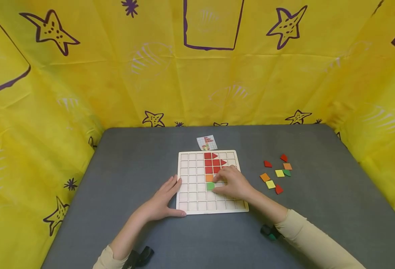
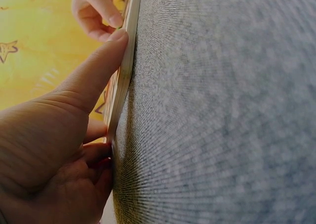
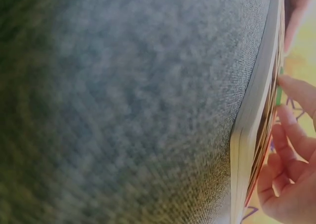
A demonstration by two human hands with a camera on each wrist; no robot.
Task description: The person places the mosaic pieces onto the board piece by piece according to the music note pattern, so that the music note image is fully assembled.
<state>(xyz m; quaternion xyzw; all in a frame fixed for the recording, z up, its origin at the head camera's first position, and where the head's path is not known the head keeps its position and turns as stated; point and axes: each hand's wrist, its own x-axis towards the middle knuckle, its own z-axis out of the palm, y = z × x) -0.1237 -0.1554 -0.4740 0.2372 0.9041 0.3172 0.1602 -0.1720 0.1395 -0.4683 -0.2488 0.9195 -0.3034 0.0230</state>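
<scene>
A pale wooden grid board (image 1: 192, 195) lies flat on the table. Red pieces (image 1: 208, 163), square and pointed, fill cells near its top, with an orange square (image 1: 209, 178) below them. My right hand (image 1: 235, 184) pinches a light green tile (image 1: 210, 186) by its edges at the cell under the orange one; the right wrist view shows the green tile (image 3: 279, 94) between thumb and finger. My left hand (image 1: 160, 201) rests against the board's lower left corner, fingers along the left side, thumb at the front edge. The right hand hides some cells.
Loose red, orange, yellow and green pieces (image 1: 279, 173) are scattered right of the board. A small printed pattern card (image 1: 206, 142) lies behind it. Yellow patterned cloth (image 1: 197, 86) hangs around the grey table (image 1: 137, 157).
</scene>
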